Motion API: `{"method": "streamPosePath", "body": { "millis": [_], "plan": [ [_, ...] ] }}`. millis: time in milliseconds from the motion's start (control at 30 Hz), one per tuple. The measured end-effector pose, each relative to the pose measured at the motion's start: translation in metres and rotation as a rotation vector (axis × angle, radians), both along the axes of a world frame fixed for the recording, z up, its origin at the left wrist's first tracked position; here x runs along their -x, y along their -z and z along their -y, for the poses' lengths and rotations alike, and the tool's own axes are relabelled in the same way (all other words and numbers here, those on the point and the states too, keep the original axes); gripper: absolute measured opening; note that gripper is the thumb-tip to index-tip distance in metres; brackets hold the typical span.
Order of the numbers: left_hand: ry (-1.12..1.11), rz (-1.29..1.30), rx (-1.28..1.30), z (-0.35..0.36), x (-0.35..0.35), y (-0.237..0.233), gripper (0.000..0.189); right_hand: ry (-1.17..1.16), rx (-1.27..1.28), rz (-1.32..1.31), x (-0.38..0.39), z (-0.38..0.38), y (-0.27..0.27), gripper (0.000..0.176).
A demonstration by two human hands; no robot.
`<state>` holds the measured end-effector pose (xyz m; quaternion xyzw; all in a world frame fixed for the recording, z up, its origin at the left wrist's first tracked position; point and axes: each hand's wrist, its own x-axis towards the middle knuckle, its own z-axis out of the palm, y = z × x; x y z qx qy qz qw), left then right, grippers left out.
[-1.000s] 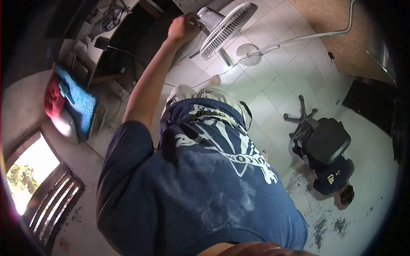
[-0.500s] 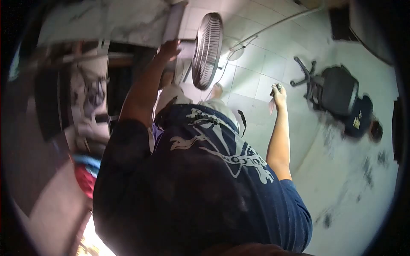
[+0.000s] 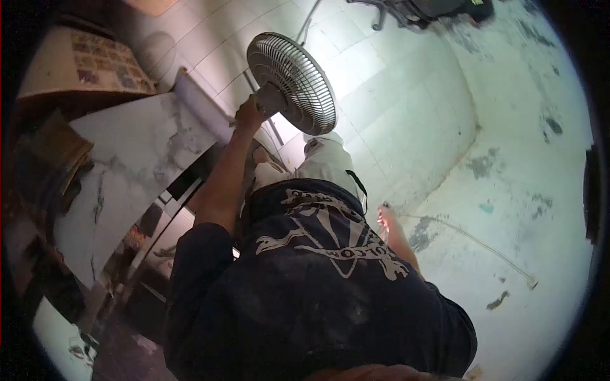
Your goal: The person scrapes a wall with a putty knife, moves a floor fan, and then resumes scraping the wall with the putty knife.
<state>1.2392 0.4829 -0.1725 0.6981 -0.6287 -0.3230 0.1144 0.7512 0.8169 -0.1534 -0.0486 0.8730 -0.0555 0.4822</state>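
An electric fan (image 3: 292, 82) with a round grey grille is tilted in front of my legs. My left hand (image 3: 250, 115) is closed around the back of it, by the motor housing. My right hand (image 3: 386, 219) hangs low at my right side, close to the wall, with its fingers curled round something small and dark that I cannot make out. A thin cable (image 3: 470, 238) runs along the wall from near that hand to a small wall fitting (image 3: 532, 282).
To my left is a marble-patterned table (image 3: 136, 146), with a brown bundle (image 3: 63, 149) at its far side. A patterned board (image 3: 95, 60) stands beyond it. A black office chair (image 3: 413, 13) is at the top edge. Stained wall (image 3: 508, 190) borders my right.
My view has swung, bringing the marble table in on the left and shifting the chair to the top edge. The fan has turned to show its grille; my right hand is lower, nearer my body.
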Motion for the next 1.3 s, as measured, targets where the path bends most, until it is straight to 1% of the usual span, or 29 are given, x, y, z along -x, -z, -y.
{"method": "streamPosePath", "body": {
  "millis": [33, 100, 167, 200, 233, 267, 300, 367, 433, 467, 500, 533, 567, 633, 700, 733, 767, 833, 867, 900, 933, 1033, 1067, 1100, 1133, 1167, 1200, 1233, 1300],
  "plan": [
    [0.029, 0.005, -0.006, 0.008, -0.001, 0.002, 0.03, 0.048, 0.036, 0.012, -0.01, -0.027, 0.001, 0.014],
    [0.127, -0.031, 0.034, 0.011, -0.011, 0.023, 0.03, 0.097, 0.036, -0.002, -0.046, -0.065, -0.017, 0.013],
    [0.215, -0.059, 0.022, 0.014, -0.014, 0.027, 0.03, 0.154, 0.06, -0.009, -0.067, -0.073, -0.026, 0.013],
    [0.258, -0.042, 0.005, 0.018, -0.014, 0.025, 0.029, 0.191, 0.126, 0.004, -0.076, -0.073, -0.027, 0.014],
    [0.293, -0.047, 0.047, 0.021, -0.014, 0.026, 0.028, 0.224, 0.191, 0.016, -0.085, -0.072, -0.025, 0.014],
    [0.32, -0.053, 0.085, 0.023, -0.014, 0.025, 0.028, 0.157, 0.23, -0.023, -0.081, -0.074, -0.01, 0.014],
    [0.353, -0.058, 0.108, 0.023, -0.019, 0.023, 0.028, 0.19, 0.253, -0.032, -0.087, -0.064, -0.01, 0.014],
    [0.502, -0.077, -0.027, 0.038, -0.026, 0.01, 0.027, 0.274, 0.472, 0.009, -0.105, -0.033, -0.014, 0.016],
    [0.563, -0.033, -0.046, 0.045, -0.028, 0.014, 0.028, 0.225, 0.596, 0.01, -0.111, -0.015, -0.021, 0.015],
    [0.602, 0.009, -0.076, 0.049, -0.03, 0.011, 0.029, 0.241, 0.606, 0.01, -0.114, -0.007, -0.025, 0.015],
    [0.615, 0.028, -0.075, 0.056, -0.016, 0.01, 0.029, 0.189, 0.644, -0.012, -0.1, 0.001, -0.024, 0.015],
    [0.667, 0.039, -0.092, 0.059, -0.017, 0.011, 0.029, 0.132, 0.679, -0.049, -0.1, 0.004, -0.024, 0.014],
    [0.72, 0.048, -0.111, 0.061, -0.017, 0.011, 0.03, 0.147, 0.68, -0.053, -0.102, 0.004, -0.024, 0.014],
    [0.732, 0.029, -0.07, 0.069, -0.014, 0.013, 0.03, 0.157, 0.701, -0.032, -0.102, -0.001, -0.024, 0.013],
    [0.787, 0.131, -0.137, 0.072, -0.013, 0.004, 0.033, 0.144, 0.636, -0.05, -0.099, -0.019, -0.021, 0.012],
    [0.766, 0.115, -0.147, 0.077, -0.017, 0.018, 0.038, 0.161, 0.607, -0.069, -0.1, -0.027, -0.023, 0.012],
    [0.761, 0.117, -0.156, 0.077, -0.014, 0.007, 0.038, 0.173, 0.58, -0.087, -0.099, -0.035, -0.021, 0.012],
    [0.875, 0.251, -0.164, 0.076, -0.012, -0.011, 0.047, 0.203, 0.567, -0.08, -0.102, -0.048, -0.02, 0.013],
    [0.876, 0.255, -0.182, 0.077, -0.012, -0.007, 0.047, 0.251, 0.531, -0.074, -0.105, -0.056, -0.025, 0.013],
    [0.889, 0.289, -0.166, 0.076, -0.012, -0.004, 0.052, 0.304, 0.493, -0.068, -0.11, -0.066, -0.03, 0.014],
    [0.901, 0.326, -0.142, 0.076, -0.013, -0.007, 0.057, 0.297, 0.466, -0.073, -0.111, -0.074, -0.029, 0.015],
    [0.924, 0.341, -0.133, 0.076, -0.015, -0.019, 0.062, 0.333, 0.429, -0.098, -0.118, -0.095, -0.023, 0.015],
    [0.919, 0.341, -0.132, 0.077, -0.014, -0.024, 0.058, 0.341, 0.428, -0.078, -0.118, -0.1, -0.02, 0.015],
    [0.922, 0.345, -0.121, 0.082, -0.019, -0.019, 0.058, 0.347, 0.438, -0.078, -0.125, -0.1, -0.012, 0.015],
    [0.941, 0.263, -0.128, 0.087, -0.025, 0.001, 0.055, 0.339, 0.416, -0.113, -0.128, -0.104, -0.005, 0.016],
    [0.965, 0.172, -0.137, 0.09, -0.025, 0.016, 0.052, 0.335, 0.389, -0.155, -0.127, -0.109, -0.005, 0.017],
    [0.936, 0.143, -0.092, 0.089, -0.026, 0.022, 0.045, 0.375, 0.446, -0.088, -0.132, -0.106, -0.01, 0.018],
    [0.953, 0.133, -0.081, 0.089, -0.025, 0.024, 0.045, 0.388, 0.452, -0.104, -0.135, -0.103, -0.014, 0.018],
    [0.897, 0.058, -0.128, 0.09, -0.027, 0.023, 0.04, 0.402, 0.485, -0.051, -0.144, -0.093, -0.022, 0.019]
  ]
}}
